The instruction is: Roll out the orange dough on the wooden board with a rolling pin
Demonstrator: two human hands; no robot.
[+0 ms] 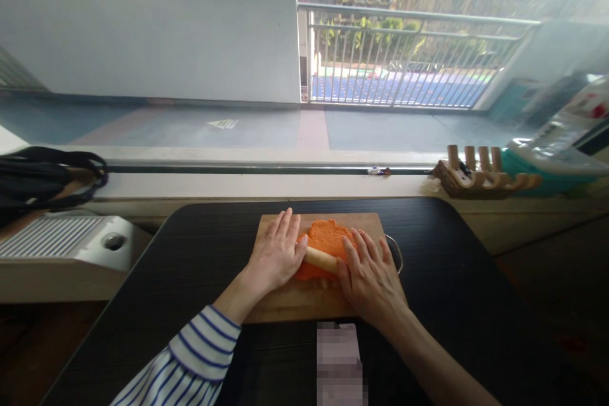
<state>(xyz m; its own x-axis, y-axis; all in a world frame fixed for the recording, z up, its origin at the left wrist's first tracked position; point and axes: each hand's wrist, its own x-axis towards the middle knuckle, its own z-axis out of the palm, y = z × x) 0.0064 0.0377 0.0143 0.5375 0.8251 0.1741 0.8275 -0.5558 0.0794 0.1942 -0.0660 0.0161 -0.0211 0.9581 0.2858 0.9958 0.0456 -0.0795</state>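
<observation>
A pale wooden rolling pin (320, 259) lies at a slant across a flattened sheet of orange dough (332, 233). Under both is a wooden cutting board (285, 306) with a metal loop handle at its right side. My left hand (277, 250) rests palm down on the pin's left end, its fingers stretched out over the board's left part. On the pin's right end lies my right hand (371, 269), fingers spread and slightly bent, partly covering the dough. Both ends of the pin are hidden beneath my hands.
The board lies on a black table (190, 279). Before me on the board's near side is a phone-like pinkish object (339, 365), partly pixelated. A wooden rack (476, 177) and a teal container (533, 168) stand right on the windowsill. At left are a black bag (38, 181) and a radiator (71, 241).
</observation>
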